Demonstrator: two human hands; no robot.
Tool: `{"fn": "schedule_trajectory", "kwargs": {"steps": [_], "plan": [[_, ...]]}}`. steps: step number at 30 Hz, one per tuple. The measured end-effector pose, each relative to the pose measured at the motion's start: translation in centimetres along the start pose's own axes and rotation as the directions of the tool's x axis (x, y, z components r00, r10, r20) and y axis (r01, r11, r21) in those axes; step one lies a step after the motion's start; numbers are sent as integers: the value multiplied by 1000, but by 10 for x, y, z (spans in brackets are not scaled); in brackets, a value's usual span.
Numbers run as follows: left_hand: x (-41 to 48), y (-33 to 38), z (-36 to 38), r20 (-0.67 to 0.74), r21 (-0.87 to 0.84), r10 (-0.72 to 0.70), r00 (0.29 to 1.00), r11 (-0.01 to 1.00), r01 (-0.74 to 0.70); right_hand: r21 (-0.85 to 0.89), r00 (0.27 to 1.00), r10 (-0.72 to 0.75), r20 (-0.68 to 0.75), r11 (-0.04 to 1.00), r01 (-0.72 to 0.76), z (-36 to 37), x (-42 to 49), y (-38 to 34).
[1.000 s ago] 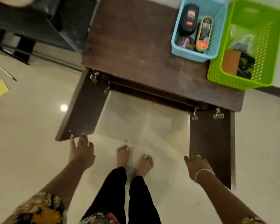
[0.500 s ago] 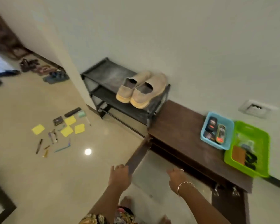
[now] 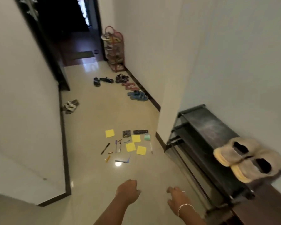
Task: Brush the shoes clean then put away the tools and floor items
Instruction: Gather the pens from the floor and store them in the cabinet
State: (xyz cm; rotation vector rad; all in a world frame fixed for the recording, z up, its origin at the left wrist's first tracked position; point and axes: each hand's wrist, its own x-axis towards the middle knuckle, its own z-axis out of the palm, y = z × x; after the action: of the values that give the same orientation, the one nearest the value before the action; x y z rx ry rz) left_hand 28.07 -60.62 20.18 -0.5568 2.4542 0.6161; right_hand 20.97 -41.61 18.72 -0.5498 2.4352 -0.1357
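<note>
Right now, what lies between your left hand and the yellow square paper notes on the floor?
Head view: a blue L-shaped strip, then bare shiny floor.

no text legible, labels unreadable

Dim, soft blur, floor [image 3: 120,184] glare
</note>
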Motion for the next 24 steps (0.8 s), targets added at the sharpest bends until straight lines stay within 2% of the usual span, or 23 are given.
{"fn": "schedule_trajectory", "kwargs": {"steps": [5,11,18,24], "plan": [[16,-69,-64,-91,-59,-100,991,994,95,-41,998,-70,-1,997,70,-31,56,-77],[41,-101,-106,-132,-117,-147,980,984,132,-111,992,-125,-24,986,121,-65,114,-115],[100,-121,-148,-100,-85,-194,976,979,186,-124,985,-171,24,977,172,-100,199,-129],[210,-98,-200,-58,-42,-188,980,982,186,-103,982,-182,52,977,187,-151,308,-109]]}}
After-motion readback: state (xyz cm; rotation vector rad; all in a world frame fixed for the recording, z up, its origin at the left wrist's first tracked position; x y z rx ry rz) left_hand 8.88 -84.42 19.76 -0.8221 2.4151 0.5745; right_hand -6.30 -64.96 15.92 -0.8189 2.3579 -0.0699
